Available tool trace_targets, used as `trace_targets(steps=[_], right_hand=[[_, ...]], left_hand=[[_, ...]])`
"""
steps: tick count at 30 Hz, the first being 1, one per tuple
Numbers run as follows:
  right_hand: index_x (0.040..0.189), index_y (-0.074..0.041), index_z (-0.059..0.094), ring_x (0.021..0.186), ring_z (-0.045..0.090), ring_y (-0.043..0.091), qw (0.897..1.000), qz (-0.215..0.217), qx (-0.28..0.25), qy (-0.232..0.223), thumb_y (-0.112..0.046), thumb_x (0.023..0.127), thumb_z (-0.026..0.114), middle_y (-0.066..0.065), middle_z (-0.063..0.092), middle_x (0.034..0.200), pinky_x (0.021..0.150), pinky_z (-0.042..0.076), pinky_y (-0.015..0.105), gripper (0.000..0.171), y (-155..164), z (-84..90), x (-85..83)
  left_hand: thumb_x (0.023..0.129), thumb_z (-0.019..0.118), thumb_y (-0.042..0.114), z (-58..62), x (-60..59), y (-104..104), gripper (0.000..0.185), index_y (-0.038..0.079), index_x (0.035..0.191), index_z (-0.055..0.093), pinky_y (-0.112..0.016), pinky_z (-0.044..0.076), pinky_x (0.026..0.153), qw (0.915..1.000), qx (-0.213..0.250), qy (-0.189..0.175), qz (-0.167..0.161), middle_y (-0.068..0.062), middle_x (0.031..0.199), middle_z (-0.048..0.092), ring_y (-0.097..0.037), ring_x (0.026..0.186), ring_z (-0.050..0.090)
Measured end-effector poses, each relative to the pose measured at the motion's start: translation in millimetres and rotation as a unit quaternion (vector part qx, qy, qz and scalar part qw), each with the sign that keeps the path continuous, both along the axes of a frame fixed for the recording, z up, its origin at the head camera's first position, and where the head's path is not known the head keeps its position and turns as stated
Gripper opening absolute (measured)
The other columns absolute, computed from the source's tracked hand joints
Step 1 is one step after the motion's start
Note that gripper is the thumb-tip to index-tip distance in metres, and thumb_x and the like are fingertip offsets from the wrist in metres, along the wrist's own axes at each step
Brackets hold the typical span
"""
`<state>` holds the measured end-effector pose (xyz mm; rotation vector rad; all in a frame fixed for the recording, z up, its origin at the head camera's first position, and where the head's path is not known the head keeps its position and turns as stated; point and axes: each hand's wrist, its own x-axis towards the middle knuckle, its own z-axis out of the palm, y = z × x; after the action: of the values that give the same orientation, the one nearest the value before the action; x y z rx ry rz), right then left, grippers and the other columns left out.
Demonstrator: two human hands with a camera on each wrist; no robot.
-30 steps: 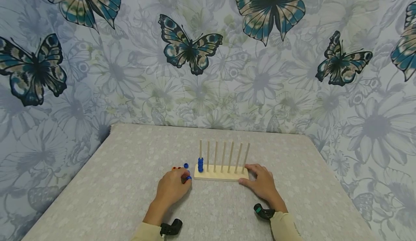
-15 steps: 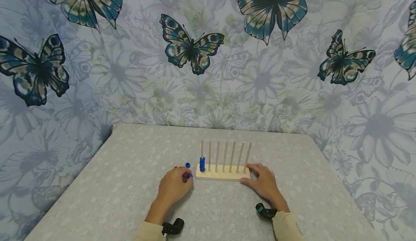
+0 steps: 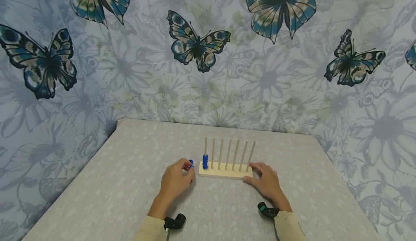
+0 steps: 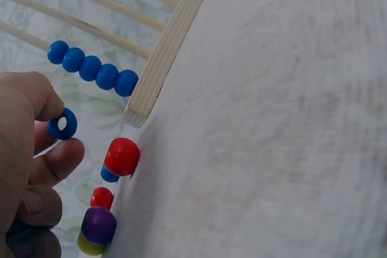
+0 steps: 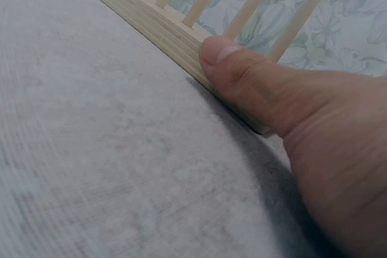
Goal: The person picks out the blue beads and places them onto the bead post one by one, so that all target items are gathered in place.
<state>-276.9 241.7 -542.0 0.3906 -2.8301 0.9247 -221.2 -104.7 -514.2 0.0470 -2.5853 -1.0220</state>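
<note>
Your left hand [image 3: 174, 182] pinches a small blue bead [image 4: 62, 124] between thumb and fingertip, lifted off the desk [image 3: 130, 183] just left of the wooden peg rack [image 3: 225, 170]. The bead is round, glossy, deep blue, with a hole bored straight through it that shows pale in the left wrist view. It hangs near the leftmost peg [image 3: 206, 146], apart from it. That peg already carries a stack of five matching blue beads [image 4: 91, 68], sitting down against the rack's base. The other pegs are bare, thin and pale.

Your right hand [image 3: 268, 184] rests against the right end of the rack, thumb [image 5: 242, 67] pressed flat on the front edge of the base, fingers laid loosely, nothing gripped.

Beside the rack's left corner on the desk lie loose beads: a red bead [image 4: 122, 156], another blue one partly hidden behind it, a smaller red, a purple bead [image 4: 98, 225] and a yellowish one at the edge of view.
</note>
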Motion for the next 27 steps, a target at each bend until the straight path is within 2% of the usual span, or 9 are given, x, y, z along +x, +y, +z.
trace_targets(steps=[5, 8, 14, 20, 27], right_hand=[[0.138, -0.023, 0.061, 0.124, 0.054, 0.030, 1.000, 0.000, -0.003, -0.001, -0.064, 0.077, 0.076, 0.003, 0.062, 0.136, 0.094, 0.036, 0.049, 0.074, 0.0, -1.8, 1.2], [0.137, -0.024, 0.061, 0.125, 0.054, 0.029, 1.000, 0.001, -0.003, 0.000, -0.065, 0.077, 0.075, 0.003, 0.062, 0.136, 0.094, 0.036, 0.049, 0.074, -0.1, -1.2, 0.9], [0.138, -0.023, 0.060, 0.125, 0.054, 0.029, 1.000, 0.001, 0.000, -0.004, -0.065, 0.077, 0.075, 0.002, 0.062, 0.135, 0.095, 0.036, 0.049, 0.075, 0.7, -1.0, -0.3], [0.137, -0.024, 0.061, 0.124, 0.054, 0.029, 1.000, 0.005, -0.005, -0.004, -0.066, 0.077, 0.074, 0.002, 0.062, 0.135, 0.097, 0.035, 0.051, 0.075, 0.6, -1.8, -0.4], [0.137, -0.024, 0.061, 0.125, 0.054, 0.029, 1.000, -0.001, -0.002, -0.003, -0.066, 0.077, 0.075, 0.002, 0.062, 0.135, 0.098, 0.036, 0.052, 0.075, 1.7, 0.8, -0.3]], left_hand=[[0.089, 0.071, 0.027, 1.1, 1.2, -0.8, 0.015, 0.019, 0.102, 0.071, -0.026, 0.040, 0.048, 0.9999, 0.005, 0.011, 0.007, 0.008, 0.087, 0.071, -0.004, 0.054, 0.050], [0.089, 0.072, 0.026, 2.6, 0.6, -1.8, 0.016, 0.017, 0.102, 0.072, -0.027, 0.042, 0.049, 0.9992, 0.026, 0.027, 0.010, 0.007, 0.088, 0.071, -0.006, 0.055, 0.051], [0.090, 0.071, 0.025, 6.8, -1.5, -4.1, 0.018, 0.014, 0.103, 0.071, -0.029, 0.049, 0.066, 0.9969, 0.051, 0.057, 0.020, 0.006, 0.089, 0.071, -0.009, 0.072, 0.060], [0.091, 0.069, 0.025, 11.8, -3.0, -5.8, 0.019, 0.019, 0.109, 0.070, -0.026, 0.045, 0.057, 0.9938, 0.067, 0.072, 0.050, 0.005, 0.095, 0.072, -0.011, 0.063, 0.053], [0.092, 0.069, 0.022, 26.0, -9.4, -5.3, 0.019, 0.018, 0.110, 0.072, -0.025, 0.041, 0.048, 0.9887, 0.085, 0.115, 0.044, 0.006, 0.097, 0.072, -0.010, 0.050, 0.048]])
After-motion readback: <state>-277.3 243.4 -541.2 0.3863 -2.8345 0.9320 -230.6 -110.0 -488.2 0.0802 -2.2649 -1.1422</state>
